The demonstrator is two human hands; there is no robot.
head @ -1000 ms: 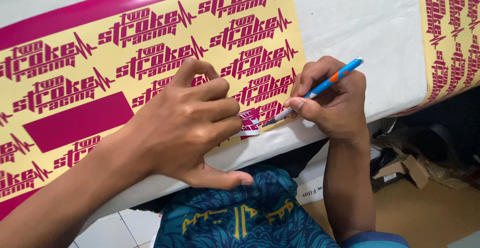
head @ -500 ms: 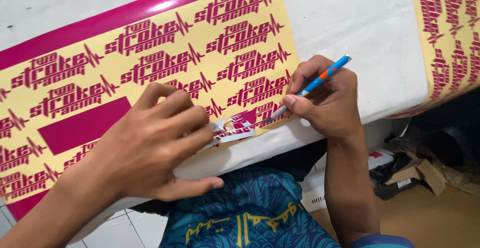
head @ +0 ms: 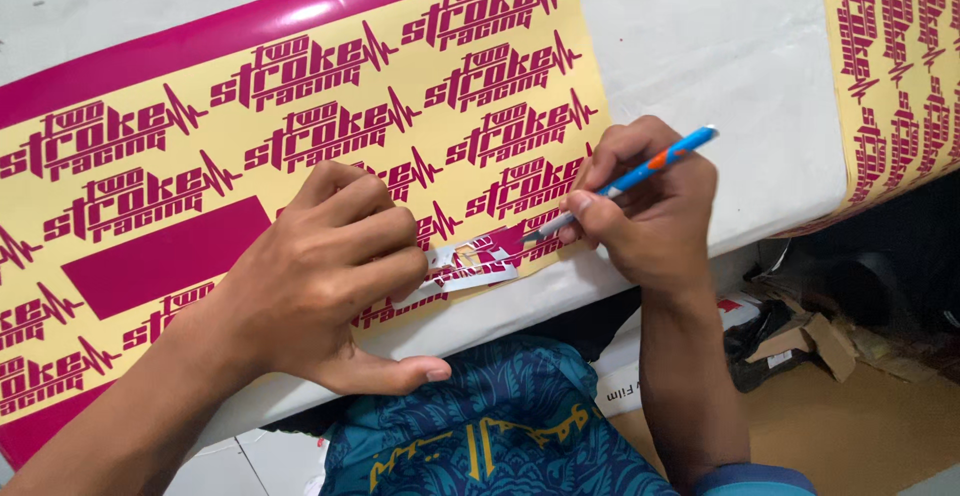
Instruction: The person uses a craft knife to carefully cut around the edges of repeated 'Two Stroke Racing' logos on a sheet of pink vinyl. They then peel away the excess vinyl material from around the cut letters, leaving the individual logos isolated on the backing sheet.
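Two hands worked a sticker sheet at mid-frame.
Head view: the left hand [head: 320,276] pinched a peeled strip [head: 470,264] off the sheet [head: 300,106]; the right hand [head: 645,206] gripped a blue knife [head: 640,171], tip touching the strip, on the table [head: 720,76].

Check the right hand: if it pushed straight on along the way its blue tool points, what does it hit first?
Probably the peeled strip of sticker just past the blue tool tip in the right hand; beyond it, the left hand fingers pinching that strip. Depth is unclear.
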